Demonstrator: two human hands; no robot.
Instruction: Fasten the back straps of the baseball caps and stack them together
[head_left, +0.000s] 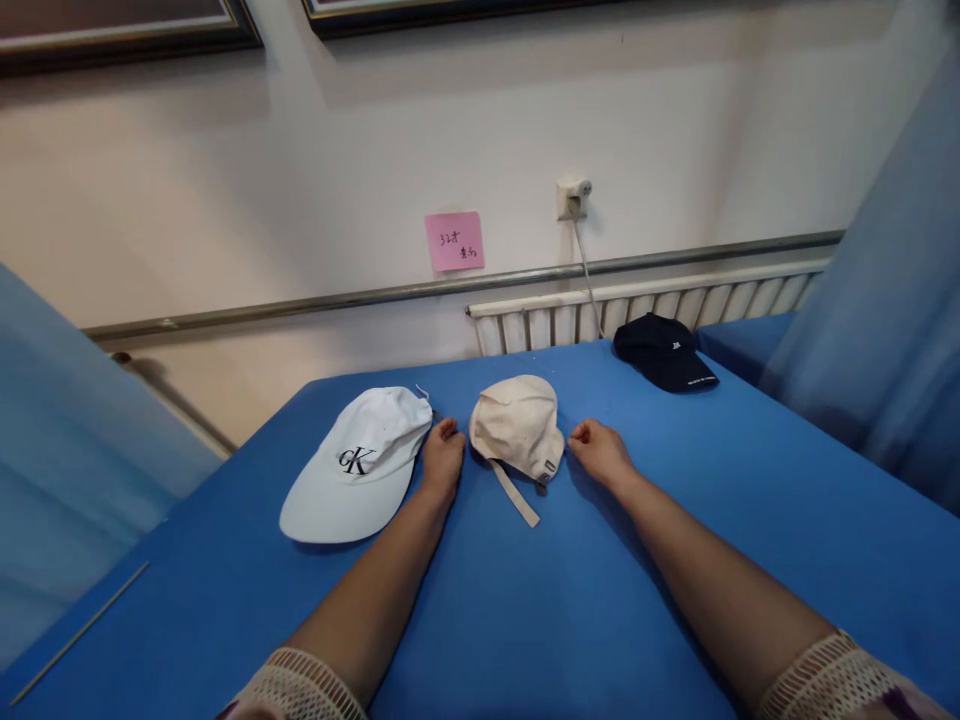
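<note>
A beige baseball cap (517, 425) lies on the blue-covered table between my two hands, its loose strap trailing toward me and its buckle at the near right edge. My left hand (444, 455) rests just left of it with fingers curled together and nothing visible in them. On the other side, my right hand (600, 450) has its fingers pinched close to the cap's right edge; whether they touch it is hard to tell. A white cap (367, 460) with black "CK" letters sits left of my left hand, brim facing left and toward me.
A dark navy cap (660, 350) lies at the table's far right corner. Toward the left edge is a thin stick (79, 635). Behind the table are a radiator (540, 325), a metal rail (360, 298), a plugged-in cable (587, 270) and a pink note (454, 241). Blue curtains (75, 450) hang at both sides.
</note>
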